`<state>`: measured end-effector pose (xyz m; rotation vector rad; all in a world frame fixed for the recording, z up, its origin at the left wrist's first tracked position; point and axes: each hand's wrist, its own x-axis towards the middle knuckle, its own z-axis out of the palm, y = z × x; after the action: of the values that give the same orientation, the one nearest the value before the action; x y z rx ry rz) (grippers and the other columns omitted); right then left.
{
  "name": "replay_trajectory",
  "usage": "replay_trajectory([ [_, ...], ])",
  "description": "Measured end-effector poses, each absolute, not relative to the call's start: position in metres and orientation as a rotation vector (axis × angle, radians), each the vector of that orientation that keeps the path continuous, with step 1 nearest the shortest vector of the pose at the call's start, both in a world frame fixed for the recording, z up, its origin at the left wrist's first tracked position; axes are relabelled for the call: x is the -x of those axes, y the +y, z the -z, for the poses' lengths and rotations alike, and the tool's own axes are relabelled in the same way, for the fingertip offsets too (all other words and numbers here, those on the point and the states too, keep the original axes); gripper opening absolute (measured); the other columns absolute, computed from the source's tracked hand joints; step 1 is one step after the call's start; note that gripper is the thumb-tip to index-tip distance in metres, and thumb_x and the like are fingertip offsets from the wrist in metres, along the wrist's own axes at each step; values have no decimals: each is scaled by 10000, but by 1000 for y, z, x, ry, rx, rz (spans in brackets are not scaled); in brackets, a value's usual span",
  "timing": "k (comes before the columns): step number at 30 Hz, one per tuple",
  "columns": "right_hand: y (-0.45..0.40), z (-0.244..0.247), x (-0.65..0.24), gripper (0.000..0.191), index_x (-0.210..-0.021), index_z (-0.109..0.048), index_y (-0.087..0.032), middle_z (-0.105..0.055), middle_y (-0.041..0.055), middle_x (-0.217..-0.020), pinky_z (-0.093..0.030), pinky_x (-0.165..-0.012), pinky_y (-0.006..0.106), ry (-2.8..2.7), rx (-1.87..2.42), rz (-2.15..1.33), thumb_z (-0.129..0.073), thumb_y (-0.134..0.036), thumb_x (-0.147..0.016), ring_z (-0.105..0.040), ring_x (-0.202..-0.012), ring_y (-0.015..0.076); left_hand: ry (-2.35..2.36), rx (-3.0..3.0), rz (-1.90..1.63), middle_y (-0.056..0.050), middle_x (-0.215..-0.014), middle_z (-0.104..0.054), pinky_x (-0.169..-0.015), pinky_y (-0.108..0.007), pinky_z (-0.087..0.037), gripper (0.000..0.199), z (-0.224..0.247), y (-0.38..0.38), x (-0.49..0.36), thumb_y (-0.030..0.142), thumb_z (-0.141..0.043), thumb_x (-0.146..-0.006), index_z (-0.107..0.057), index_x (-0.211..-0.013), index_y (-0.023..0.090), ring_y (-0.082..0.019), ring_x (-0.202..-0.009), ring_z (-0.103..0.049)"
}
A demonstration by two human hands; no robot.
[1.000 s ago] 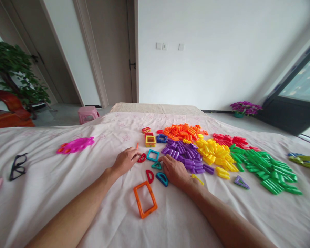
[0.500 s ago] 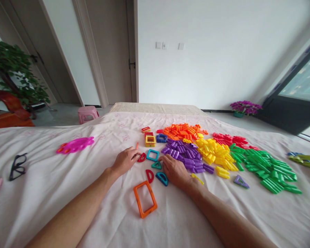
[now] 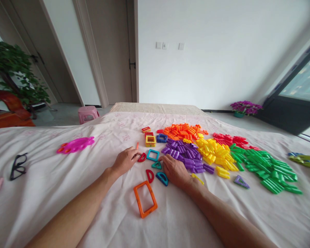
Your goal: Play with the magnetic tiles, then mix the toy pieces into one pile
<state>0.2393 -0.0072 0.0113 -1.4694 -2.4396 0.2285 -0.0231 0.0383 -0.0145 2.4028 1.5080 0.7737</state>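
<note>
My left hand (image 3: pixel 126 159) rests on the cloth, its fingers bent together at the edge of a red half-round magnetic tile (image 3: pixel 142 157). A thin orange piece (image 3: pixel 137 145) stands just beyond those fingers. Across from it, my right hand (image 3: pixel 174 168) lies with curled fingers, the tips at the right corner of a teal triangular magnetic tile (image 3: pixel 156 165). Between and near the hands are a teal square tile (image 3: pixel 153 155), a second red half-round tile (image 3: pixel 150 176) and a blue half-round tile (image 3: pixel 162 178). Closer to me lies a large orange rectangular frame (image 3: pixel 145 199).
Stacked yellow and red square tiles (image 3: pixel 150 140) and blue square tiles (image 3: pixel 161 138) sit ahead. Piles of purple (image 3: pixel 186 155), orange (image 3: pixel 183 131), yellow (image 3: pixel 214 151) and green pieces (image 3: pixel 270 168) spread rightward. At left are a pink tray (image 3: pixel 77 144) and glasses (image 3: pixel 18 167).
</note>
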Motion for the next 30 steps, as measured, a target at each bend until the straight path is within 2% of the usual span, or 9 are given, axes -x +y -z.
replay_trajectory([
  [30, -7, -12, -238, 288, -1157, -548, -224, -609, 59, -1097, -398, -664, 209, -2435, 1473, -240, -371, -177, -934, -618, -884, 145, 1518, -2395, -765, -13, -952, -661, -750, -221, -444, 194, 12, 38, 22, 239, -512, -878, -686, -964, 252, -146, -880, -624],
])
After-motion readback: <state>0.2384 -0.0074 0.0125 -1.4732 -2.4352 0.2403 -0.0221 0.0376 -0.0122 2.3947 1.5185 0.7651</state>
